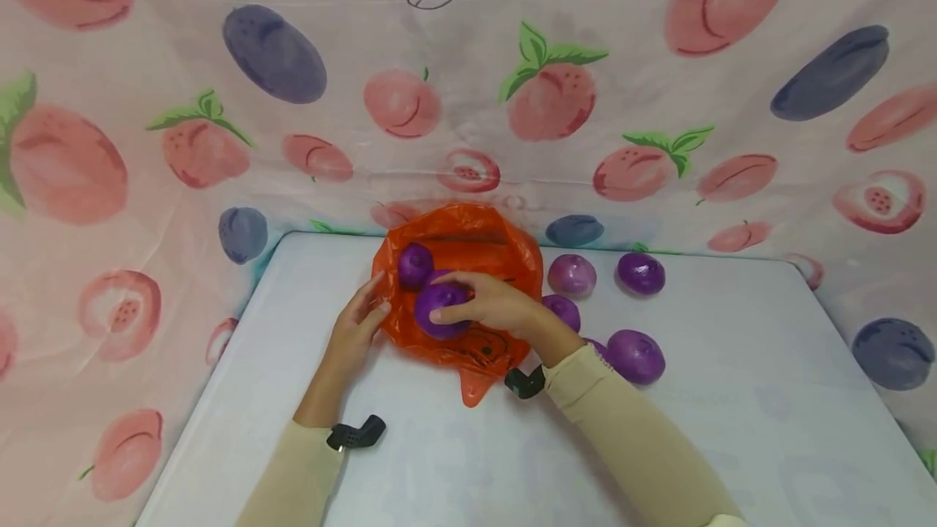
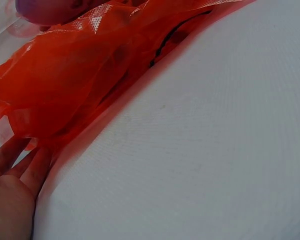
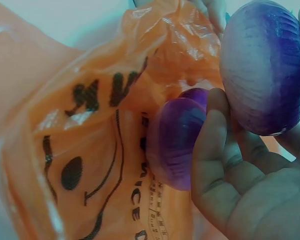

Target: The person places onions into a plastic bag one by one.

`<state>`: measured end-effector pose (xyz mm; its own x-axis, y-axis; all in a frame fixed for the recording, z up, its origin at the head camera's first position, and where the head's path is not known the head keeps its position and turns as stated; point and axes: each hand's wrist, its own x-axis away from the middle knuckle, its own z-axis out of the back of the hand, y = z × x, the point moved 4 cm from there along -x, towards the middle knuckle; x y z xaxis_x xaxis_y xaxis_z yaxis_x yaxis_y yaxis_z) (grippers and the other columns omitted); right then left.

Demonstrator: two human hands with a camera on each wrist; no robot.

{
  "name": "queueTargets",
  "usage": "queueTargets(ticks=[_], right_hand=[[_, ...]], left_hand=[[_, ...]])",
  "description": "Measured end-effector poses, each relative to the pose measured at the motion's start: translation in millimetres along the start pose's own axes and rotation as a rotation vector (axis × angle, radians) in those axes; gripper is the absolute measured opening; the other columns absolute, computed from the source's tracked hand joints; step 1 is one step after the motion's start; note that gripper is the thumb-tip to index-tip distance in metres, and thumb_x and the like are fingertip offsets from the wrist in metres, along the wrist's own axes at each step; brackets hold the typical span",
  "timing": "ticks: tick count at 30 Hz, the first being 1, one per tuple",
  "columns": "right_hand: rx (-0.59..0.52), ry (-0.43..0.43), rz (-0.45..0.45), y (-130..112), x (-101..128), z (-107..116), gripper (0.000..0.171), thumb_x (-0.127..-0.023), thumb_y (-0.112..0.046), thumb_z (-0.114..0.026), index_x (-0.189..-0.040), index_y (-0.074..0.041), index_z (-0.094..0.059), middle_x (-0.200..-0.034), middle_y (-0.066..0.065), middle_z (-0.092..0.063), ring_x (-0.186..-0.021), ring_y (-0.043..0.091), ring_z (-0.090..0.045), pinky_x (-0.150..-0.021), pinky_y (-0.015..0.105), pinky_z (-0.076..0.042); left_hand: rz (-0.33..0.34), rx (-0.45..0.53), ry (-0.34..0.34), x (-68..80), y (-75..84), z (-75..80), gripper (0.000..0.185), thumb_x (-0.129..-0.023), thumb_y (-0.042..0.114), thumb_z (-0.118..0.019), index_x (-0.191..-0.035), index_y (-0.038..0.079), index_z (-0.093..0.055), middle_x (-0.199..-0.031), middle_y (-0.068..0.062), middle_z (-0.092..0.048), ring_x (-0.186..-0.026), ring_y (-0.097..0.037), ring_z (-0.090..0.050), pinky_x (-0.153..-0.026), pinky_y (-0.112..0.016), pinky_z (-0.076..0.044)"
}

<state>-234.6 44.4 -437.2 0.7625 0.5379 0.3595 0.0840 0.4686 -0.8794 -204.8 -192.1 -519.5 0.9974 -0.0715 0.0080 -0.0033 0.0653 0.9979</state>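
Note:
An orange plastic bag [image 1: 468,222] lies with its mouth spread on the white table, black print showing on its side. My right hand [image 1: 486,303] holds a purple onion [image 1: 433,314] over the bag's mouth, thumb and fingers round it; the right wrist view shows this glossy onion [image 3: 262,65] close up. Inside the bag rests another purple onion [image 1: 415,262], with one more partly hidden behind the held one. At the bag's left rim, my left hand [image 1: 355,328] touches the plastic with fairly straight fingers [image 2: 36,170], the thumb apart from them.
Right of the bag several purple onions stand on the table, among them a paler one [image 1: 573,275], a dark one [image 1: 640,273] and a large one [image 1: 635,356]. My right forearm partly covers another. A fruit-printed cloth [image 1: 468,39] hangs behind the table.

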Motion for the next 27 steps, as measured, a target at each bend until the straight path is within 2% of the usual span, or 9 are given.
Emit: queueTargets(ticks=[10, 18, 27], right_hand=[[0.01, 0.015, -0.011, 10, -4, -1, 0.068, -0.083, -0.048, -0.082, -0.142, -0.029, -0.057, -0.139, 0.001, -0.058, -0.131, 0.026, -0.052, -0.108, 0.048, -0.05], [-0.005, 0.024, -0.014, 17, -9, 0, 0.069, -0.079, -0.053, -0.083, -0.14, -0.032, -0.058, -0.139, 0.0, -0.058, -0.132, 0.025, -0.052, -0.108, 0.048, -0.05], [0.045, 0.06, -0.035, 18, -12, -2, 0.083, -0.077, -0.054, -0.084, -0.15, -0.031, -0.05, -0.149, 0.003, -0.051, -0.138, 0.03, -0.049, -0.113, 0.054, -0.044]], left_hand=[[-0.007, -0.009, -0.002, -0.7, 0.0, 0.3, 0.054, -0.106, 0.027, -0.056, -0.157, 0.031, -0.04, -0.161, -0.003, -0.042, -0.143, -0.025, -0.044, -0.101, -0.011, -0.046], [0.009, 0.005, 0.002, -0.3, -1.9, 0.4, 0.056, -0.106, 0.025, -0.056, -0.158, 0.029, -0.038, -0.161, -0.006, -0.041, -0.143, -0.026, -0.044, -0.1, -0.011, -0.046], [0.006, -0.019, -0.001, -1.4, -2.6, 0.8, 0.055, -0.105, 0.03, -0.058, -0.157, 0.034, -0.04, -0.16, -0.002, -0.042, -0.145, -0.025, -0.043, -0.101, -0.011, -0.046]])
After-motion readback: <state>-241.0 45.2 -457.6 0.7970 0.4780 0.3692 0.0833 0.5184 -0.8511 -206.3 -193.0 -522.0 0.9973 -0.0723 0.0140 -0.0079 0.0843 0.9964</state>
